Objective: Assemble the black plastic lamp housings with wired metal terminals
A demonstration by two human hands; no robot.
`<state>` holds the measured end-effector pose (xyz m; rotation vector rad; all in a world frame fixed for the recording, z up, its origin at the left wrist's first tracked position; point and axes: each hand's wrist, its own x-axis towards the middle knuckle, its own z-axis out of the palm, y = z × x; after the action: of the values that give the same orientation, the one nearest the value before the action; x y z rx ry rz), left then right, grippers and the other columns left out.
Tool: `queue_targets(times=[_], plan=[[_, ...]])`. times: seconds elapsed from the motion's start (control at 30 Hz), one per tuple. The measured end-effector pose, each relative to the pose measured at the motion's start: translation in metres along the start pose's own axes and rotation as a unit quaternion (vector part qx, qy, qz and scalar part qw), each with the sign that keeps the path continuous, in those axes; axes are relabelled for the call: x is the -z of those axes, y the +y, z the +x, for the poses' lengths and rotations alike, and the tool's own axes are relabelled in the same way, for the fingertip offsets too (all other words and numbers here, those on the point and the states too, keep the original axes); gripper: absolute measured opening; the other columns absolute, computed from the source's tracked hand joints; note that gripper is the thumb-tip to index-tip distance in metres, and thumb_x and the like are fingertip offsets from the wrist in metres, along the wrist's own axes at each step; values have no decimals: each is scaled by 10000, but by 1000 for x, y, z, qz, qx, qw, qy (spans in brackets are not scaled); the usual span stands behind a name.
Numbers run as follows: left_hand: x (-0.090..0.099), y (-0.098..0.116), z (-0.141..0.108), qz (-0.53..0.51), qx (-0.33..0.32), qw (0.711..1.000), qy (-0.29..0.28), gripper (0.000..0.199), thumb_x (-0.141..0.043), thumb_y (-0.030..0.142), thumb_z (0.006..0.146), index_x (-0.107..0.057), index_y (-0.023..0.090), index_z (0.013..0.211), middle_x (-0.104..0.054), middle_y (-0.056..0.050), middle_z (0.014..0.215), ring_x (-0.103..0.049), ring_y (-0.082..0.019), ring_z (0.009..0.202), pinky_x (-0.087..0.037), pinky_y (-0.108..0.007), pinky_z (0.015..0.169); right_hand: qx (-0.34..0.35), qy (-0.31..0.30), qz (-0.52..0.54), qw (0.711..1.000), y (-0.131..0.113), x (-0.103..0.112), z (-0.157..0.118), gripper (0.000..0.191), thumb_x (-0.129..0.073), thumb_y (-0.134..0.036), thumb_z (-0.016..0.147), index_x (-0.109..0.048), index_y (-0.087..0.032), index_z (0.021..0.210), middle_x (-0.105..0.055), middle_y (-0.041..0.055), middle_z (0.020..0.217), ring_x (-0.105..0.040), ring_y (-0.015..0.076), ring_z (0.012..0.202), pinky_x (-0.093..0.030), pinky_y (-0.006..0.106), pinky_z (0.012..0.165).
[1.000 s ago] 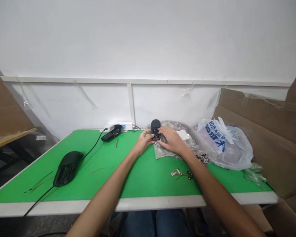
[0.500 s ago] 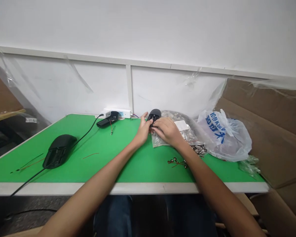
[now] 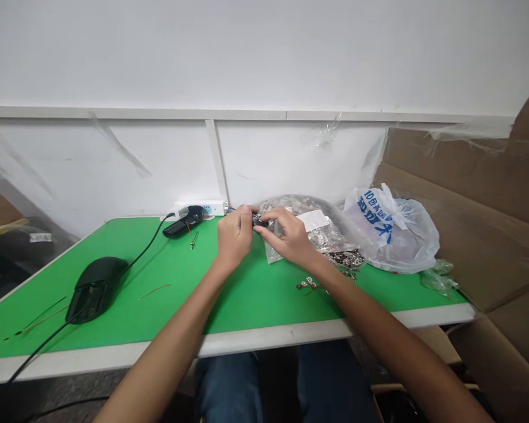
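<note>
Between my left hand (image 3: 234,233) and my right hand (image 3: 288,234) is a small black plastic casing (image 3: 259,220), mostly hidden by my fingers. Both hands pinch it just in front of a clear plastic bag of small metal parts (image 3: 306,226). A larger black mouse-shaped casing (image 3: 97,289) with a black cable lies at the table's left. Loose metal terminals with thin wires (image 3: 311,285) lie below my right wrist.
A white power strip (image 3: 200,208) stands at the back of the green table (image 3: 127,247), with a black handheld piece (image 3: 186,226) plugged in by cable. A white printed plastic bag (image 3: 390,226) sits right. Thin wires lie left. Cardboard (image 3: 476,194) walls the right.
The black casing has dropped from upright above my hands to low between my fingers, now mostly hidden. My hands have closed in around it, and the whole view has shifted slightly.
</note>
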<state>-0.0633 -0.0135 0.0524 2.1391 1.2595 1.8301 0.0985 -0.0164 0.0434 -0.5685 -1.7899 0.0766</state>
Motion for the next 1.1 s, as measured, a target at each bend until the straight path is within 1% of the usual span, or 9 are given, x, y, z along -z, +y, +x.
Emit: queue_targets(times=[0.1, 0.23, 0.37, 0.53, 0.63, 0.73, 0.9, 1.03, 1.1], plan=[[3, -4, 3, 39, -34, 999, 12, 625, -296, 549, 1091, -691, 200, 756, -670, -55, 693, -606, -182, 664, -430, -307, 673, -107, 53, 98, 988, 0, -10, -1, 210, -737, -456, 942, -711, -262, 1018, -782, 45, 997, -741, 217, 943, -616, 431, 908], [-5, -5, 4, 7, -21, 999, 28, 582, -345, 602, 1073, -574, 219, 700, -607, -42, 706, -555, -183, 693, -424, -316, 687, -217, 89, 247, 940, 3, -23, -1, 306, -788, -522, 868, -709, -250, 985, -782, 49, 968, -748, 209, 901, -647, 399, 852], [-13, -3, 2, -111, 68, 991, 21, 602, -312, 665, 1059, -600, 220, 774, -630, -43, 747, -580, -189, 726, -460, -315, 694, -247, 77, 308, 916, 1, -35, -4, 362, -812, -562, 818, -692, -253, 962, -780, 44, 951, -748, 203, 900, -655, 390, 867], [-15, -4, 4, -148, 127, 977, 81, 659, -334, 768, 1005, -527, 233, 671, -539, -19, 636, -510, -172, 627, -427, -306, 616, -258, 55, 329, 907, -8, -45, -6, 394, -799, -585, 814, -666, -250, 973, -765, 44, 969, -735, 194, 927, -638, 373, 896], [-18, -3, 6, -115, 111, 979, 128, 674, -332, 794, 994, -490, 238, 646, -521, -12, 604, -493, -165, 600, -410, -303, 603, -266, 76, 318, 907, -12, -51, -1, 384, -752, -603, 849, -637, -245, 927, -734, 30, 915, -704, 185, 868, -611, 339, 808], [-24, -1, 4, -73, 91, 982, 151, 704, -263, 805, 999, -482, 238, 643, -523, -10, 586, -494, -160, 583, -397, -301, 601, -275, 118, 256, 919, -14, -55, 7, 379, -595, -593, 964, -585, -242, 824, -652, 5, 794, -623, 166, 762, -528, 312, 700], [-37, 1, -2, -47, 84, 990, 106, 709, -231, 780, 1015, -438, 237, 609, -480, 9, 530, -422, -138, 521, -324, -299, 541, -197, 149, 92, 965, -9, -49, 14, 396, -510, -536, 1023, -460, -252, 751, -554, -10, 744, -535, 167, 744, -456, 326, 735], [-53, 8, 4, -41, 66, 992, 95, 706, -243, 712, 1046, -513, 219, 618, -542, -5, 546, -461, -142, 534, -350, -295, 564, -185, 153, 53, 969, 3, -34, 18, 449, -435, -545, 1060, -393, -257, 718, -522, -11, 691, -495, 168, 691, -423, 333, 700], [-67, 16, 12, -41, 59, 992, 106, 692, -261, 679, 1058, -516, 221, 606, -539, -5, 537, -464, -147, 532, -351, -300, 571, -196, 181, 48, 963, 14, -24, 21, 477, -411, -574, 1063, -388, -259, 705, -505, -16, 654, -473, 169, 656, -400, 334, 668]])
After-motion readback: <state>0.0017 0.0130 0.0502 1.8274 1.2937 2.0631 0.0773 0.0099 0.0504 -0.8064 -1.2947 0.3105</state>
